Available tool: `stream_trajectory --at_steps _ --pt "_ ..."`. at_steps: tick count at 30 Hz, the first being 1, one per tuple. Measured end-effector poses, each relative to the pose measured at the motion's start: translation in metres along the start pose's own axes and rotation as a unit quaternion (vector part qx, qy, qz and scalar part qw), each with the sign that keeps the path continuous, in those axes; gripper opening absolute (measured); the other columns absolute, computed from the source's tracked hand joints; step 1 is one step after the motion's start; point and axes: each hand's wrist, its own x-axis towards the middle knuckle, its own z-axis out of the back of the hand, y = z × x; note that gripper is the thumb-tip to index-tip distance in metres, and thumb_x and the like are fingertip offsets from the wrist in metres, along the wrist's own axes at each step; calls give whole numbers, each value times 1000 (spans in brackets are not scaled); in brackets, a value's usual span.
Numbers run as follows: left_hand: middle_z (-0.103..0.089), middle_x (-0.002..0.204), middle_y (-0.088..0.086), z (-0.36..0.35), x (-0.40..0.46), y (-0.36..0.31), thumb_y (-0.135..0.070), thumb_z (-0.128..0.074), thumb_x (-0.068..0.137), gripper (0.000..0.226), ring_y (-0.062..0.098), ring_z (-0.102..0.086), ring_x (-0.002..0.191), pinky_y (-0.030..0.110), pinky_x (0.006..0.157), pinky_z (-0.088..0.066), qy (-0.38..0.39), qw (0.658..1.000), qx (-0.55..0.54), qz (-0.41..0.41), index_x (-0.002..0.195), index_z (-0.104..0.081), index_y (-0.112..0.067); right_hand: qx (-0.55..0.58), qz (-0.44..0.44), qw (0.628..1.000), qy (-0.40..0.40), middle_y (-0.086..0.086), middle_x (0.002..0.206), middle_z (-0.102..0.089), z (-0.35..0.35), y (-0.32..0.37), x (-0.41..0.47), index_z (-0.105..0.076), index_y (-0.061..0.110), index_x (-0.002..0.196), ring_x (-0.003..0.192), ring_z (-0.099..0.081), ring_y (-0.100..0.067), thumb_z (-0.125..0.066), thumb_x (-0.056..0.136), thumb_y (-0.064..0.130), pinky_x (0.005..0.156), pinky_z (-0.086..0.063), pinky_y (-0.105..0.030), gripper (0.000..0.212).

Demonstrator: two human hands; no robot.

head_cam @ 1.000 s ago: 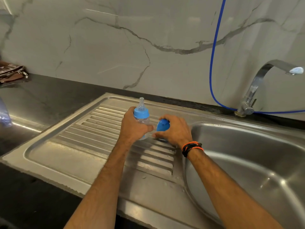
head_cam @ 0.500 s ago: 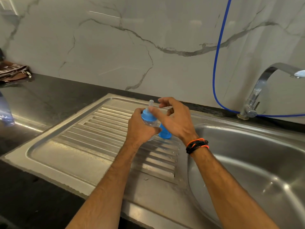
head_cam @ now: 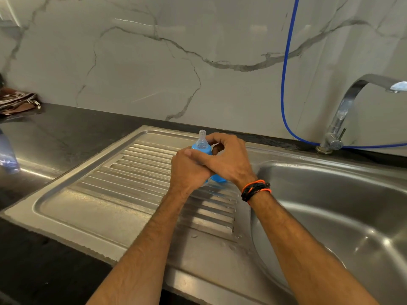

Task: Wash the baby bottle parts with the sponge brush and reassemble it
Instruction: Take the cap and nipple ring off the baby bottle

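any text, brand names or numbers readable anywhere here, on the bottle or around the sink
None can be read.
Baby bottle: no print shows; both hands cover its body.
Blue cap: plain, mostly hidden.
Faucet: no marking to be made out.
Striped pouch at the far left: a pattern only, no letters.
Blue object at the left edge: too blurred to tell.

1. The blue cap (head_cam: 218, 178), held by the right hand (head_cam: 229, 160) a second ago, has been left on the drainboard (head_cam: 92, 194) at frame centre.
2. That hand has been moved onto the bottle's blue collar (head_cam: 201, 149), fingers curled round it.
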Motion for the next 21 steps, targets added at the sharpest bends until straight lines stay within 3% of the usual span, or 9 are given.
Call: stream_trajectory --at_steps 3,7,11,16,21 --pt "-69 79 -7 -1 -2 0 -23 -85 73 27 10 -68 74 17 63 -55 -1 999 -37 -1 92 -66 -21 8 -7 1000 -8 18 77 -65 -1 2 0 -73 28 86 74 -59 -2 -82 61 63 63 -43 -11 43" --pt "-68 76 -10 4 -3 -5 -15 -85 69 30 9 -68 72 22 66 -58 -9 998 -62 -3 81 -62 -31 93 0 996 13 10 78 -73 2 6 2 -79 24 88 73 -68 -6 -89 63 48 62 -54 -15 36" --pt "-72 82 -4 9 -5 -6 -9 -86 66 36 13 -71 78 28 70 -60 5 997 -82 -12 85 -65 -30 140 14 989 51 8 75 -73 5 5 6 -80 19 89 65 -67 -3 -90 64 37 59 -50 -14 32" --pt "-73 93 6 16 -4 -7 -4 -86 65 40 21 -72 85 35 79 -60 62 994 -89 4 98 -68 -16 142 32 986 88 -2 75 -71 9 2 9 -80 22 86 65 -64 -9 -89 65 38 60 -51 -19 29" --pt "-72 92 7 21 -10 -14 -5 -85 68 36 24 -71 86 35 79 -60 135 988 -70 11 99 -67 -10 173 38 974 141 -9 77 -73 17 -5 11 -80 15 87 71 -68 -27 -88 64 38 66 -57 -45 34"
